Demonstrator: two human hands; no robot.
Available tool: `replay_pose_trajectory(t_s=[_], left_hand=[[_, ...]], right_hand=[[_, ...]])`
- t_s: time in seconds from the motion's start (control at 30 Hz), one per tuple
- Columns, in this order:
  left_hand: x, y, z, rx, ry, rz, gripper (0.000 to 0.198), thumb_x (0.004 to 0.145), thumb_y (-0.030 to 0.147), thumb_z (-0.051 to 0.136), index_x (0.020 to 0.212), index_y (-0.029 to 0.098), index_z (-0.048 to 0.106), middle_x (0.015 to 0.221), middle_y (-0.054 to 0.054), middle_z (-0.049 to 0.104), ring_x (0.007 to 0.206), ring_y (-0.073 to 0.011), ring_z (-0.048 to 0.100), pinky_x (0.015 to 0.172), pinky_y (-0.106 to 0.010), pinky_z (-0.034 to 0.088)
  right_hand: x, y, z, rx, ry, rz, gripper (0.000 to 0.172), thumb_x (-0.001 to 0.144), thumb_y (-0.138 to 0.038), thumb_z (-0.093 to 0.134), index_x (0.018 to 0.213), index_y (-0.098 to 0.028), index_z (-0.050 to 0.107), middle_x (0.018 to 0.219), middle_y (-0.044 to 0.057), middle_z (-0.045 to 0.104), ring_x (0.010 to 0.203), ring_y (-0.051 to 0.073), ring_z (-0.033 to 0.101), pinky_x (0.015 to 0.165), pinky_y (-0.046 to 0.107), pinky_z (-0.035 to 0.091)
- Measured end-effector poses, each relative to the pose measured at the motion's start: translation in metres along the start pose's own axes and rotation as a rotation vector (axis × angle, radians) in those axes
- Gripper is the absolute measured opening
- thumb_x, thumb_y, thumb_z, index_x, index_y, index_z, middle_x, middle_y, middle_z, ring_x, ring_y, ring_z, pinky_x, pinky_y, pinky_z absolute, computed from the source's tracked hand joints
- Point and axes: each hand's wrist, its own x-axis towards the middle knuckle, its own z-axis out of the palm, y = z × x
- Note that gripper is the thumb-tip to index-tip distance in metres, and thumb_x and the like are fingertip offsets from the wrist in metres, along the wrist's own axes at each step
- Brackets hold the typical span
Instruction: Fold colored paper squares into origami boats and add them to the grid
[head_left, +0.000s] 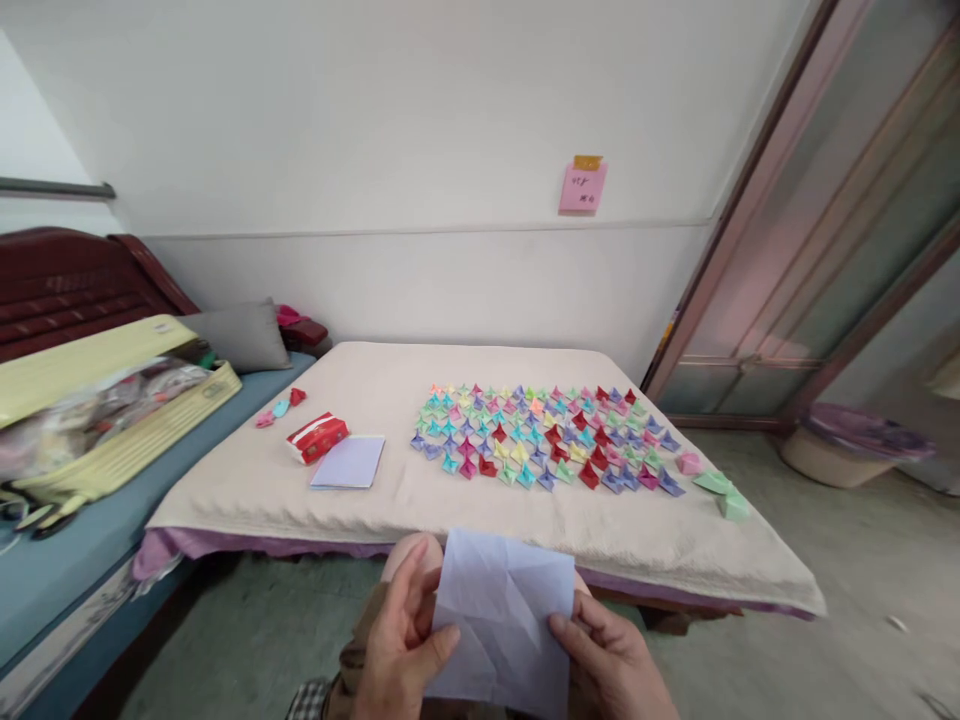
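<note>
A pale lavender sheet of paper (pixel 504 620), marked with crease lines, is held up over my lap. My left hand (pixel 409 640) grips its left edge, thumb on the front and fingers partly behind. At the right edge my right hand (pixel 607 650) pinches it between thumb and fingers. Beyond, on the cream-covered table, lies a stack of lavender paper (pixel 349 465). A red packet (pixel 317 438) rests against that stack. Rows of small folded paper pieces (pixel 536 432) in many colours spread across the middle and right.
Pale green folded papers (pixel 733 503) and a pink one (pixel 689 463) lie at the table's right. Three small items (pixel 280 408) sit at the left. An opened yellow suitcase (pixel 112 440) is on the blue bed. A bin (pixel 844 450) stands right; a pink note (pixel 583 188) hangs on the wall.
</note>
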Motion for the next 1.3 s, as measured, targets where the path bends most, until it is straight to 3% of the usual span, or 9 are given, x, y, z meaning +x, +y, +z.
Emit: replay_pose_trajectory(t_s=[0.13, 0.27, 0.43, 0.53, 0.67, 0.83, 0.9, 1.03, 1.3], left_hand=[[-0.003, 0.006, -0.003, 0.236, -0.154, -0.17, 0.041, 0.059, 0.048, 0.082, 0.084, 0.016, 0.076, 0.081, -0.009, 0.075, 0.083, -0.0314, 0.069, 0.077, -0.039, 0.055], [-0.009, 0.007, -0.011, 0.529, -0.238, -0.017, 0.037, 0.071, 0.056, 0.07, 0.072, 0.019, 0.075, 0.092, -0.006, 0.073, 0.094, -0.0292, 0.064, 0.086, -0.033, 0.049], [-0.02, -0.015, -0.024, 0.684, -0.122, -0.044, 0.04, 0.077, 0.053, 0.065, 0.058, 0.018, 0.063, 0.049, 0.003, 0.051, 0.047, -0.0142, 0.047, 0.046, -0.024, 0.037], [-0.025, -0.023, -0.026, 0.595, -0.115, -0.126, 0.036, 0.076, 0.05, 0.067, 0.06, 0.018, 0.059, 0.059, 0.0, 0.062, 0.053, -0.0156, 0.052, 0.048, -0.024, 0.04], [-0.026, -0.021, -0.017, 0.456, -0.053, 0.022, 0.033, 0.068, 0.04, 0.075, 0.056, 0.018, 0.055, 0.106, -0.009, 0.072, 0.086, -0.0243, 0.064, 0.073, -0.028, 0.049], [-0.029, -0.021, -0.003, 0.143, 0.081, 0.019, 0.048, 0.058, 0.035, 0.084, 0.098, 0.021, 0.062, 0.107, -0.009, 0.073, 0.081, -0.026, 0.069, 0.071, -0.034, 0.054], [-0.03, -0.023, -0.001, 0.106, 0.071, 0.036, 0.055, 0.056, 0.032, 0.086, 0.104, 0.02, 0.062, 0.107, -0.01, 0.072, 0.078, -0.0248, 0.07, 0.069, -0.033, 0.054], [-0.029, -0.023, 0.0, 0.023, 0.025, -0.012, 0.06, 0.054, 0.026, 0.089, 0.107, 0.018, 0.064, 0.108, -0.012, 0.071, 0.076, -0.0241, 0.07, 0.068, -0.033, 0.054], [-0.022, -0.02, 0.021, -0.3, -0.054, -0.438, 0.043, 0.057, 0.032, 0.091, 0.093, 0.016, 0.074, 0.095, -0.01, 0.075, 0.084, -0.0226, 0.07, 0.07, -0.028, 0.051]], right_hand=[[-0.008, 0.0, -0.007, -0.189, 0.008, -0.044, 0.037, 0.069, -0.056, 0.076, 0.067, -0.019, 0.072, 0.056, -0.001, 0.062, 0.051, 0.017, 0.055, 0.054, 0.027, 0.044], [-0.022, 0.002, -0.011, -0.367, 0.056, -0.049, 0.045, 0.077, -0.061, 0.065, 0.06, -0.02, 0.061, 0.043, -0.006, 0.046, 0.04, 0.01, 0.036, 0.045, 0.023, 0.031], [-0.035, 0.009, -0.009, -0.416, 0.142, -0.119, 0.048, 0.074, -0.061, 0.066, 0.054, -0.02, 0.05, 0.052, -0.004, 0.046, 0.053, 0.013, 0.04, 0.05, 0.024, 0.033], [-0.037, 0.014, -0.009, -0.384, 0.249, -0.179, 0.046, 0.069, -0.053, 0.074, 0.05, -0.021, 0.046, 0.056, -0.002, 0.053, 0.055, 0.014, 0.043, 0.052, 0.025, 0.035], [-0.04, 0.017, -0.007, -0.138, 0.296, -0.158, 0.03, 0.064, -0.04, 0.082, 0.07, -0.022, 0.06, 0.09, 0.005, 0.074, 0.07, 0.021, 0.063, 0.064, 0.029, 0.049], [-0.044, 0.019, -0.004, 0.213, 0.246, -0.058, 0.068, 0.058, -0.027, 0.087, 0.119, -0.023, 0.058, 0.103, 0.01, 0.076, 0.087, 0.03, 0.072, 0.071, 0.036, 0.055], [-0.046, 0.021, -0.004, 0.299, 0.179, 0.009, 0.068, 0.056, -0.024, 0.087, 0.119, -0.022, 0.061, 0.099, 0.01, 0.077, 0.089, 0.032, 0.072, 0.071, 0.037, 0.055], [-0.046, 0.028, -0.005, 0.344, 0.08, 0.098, 0.039, 0.058, -0.025, 0.087, 0.094, -0.018, 0.074, 0.08, 0.008, 0.079, 0.079, 0.029, 0.074, 0.069, 0.034, 0.054], [-0.04, 0.04, 0.0, 0.244, 0.249, 0.044, 0.033, 0.063, -0.037, 0.086, 0.088, -0.019, 0.077, 0.069, 0.004, 0.076, 0.068, 0.024, 0.069, 0.062, 0.03, 0.053]])
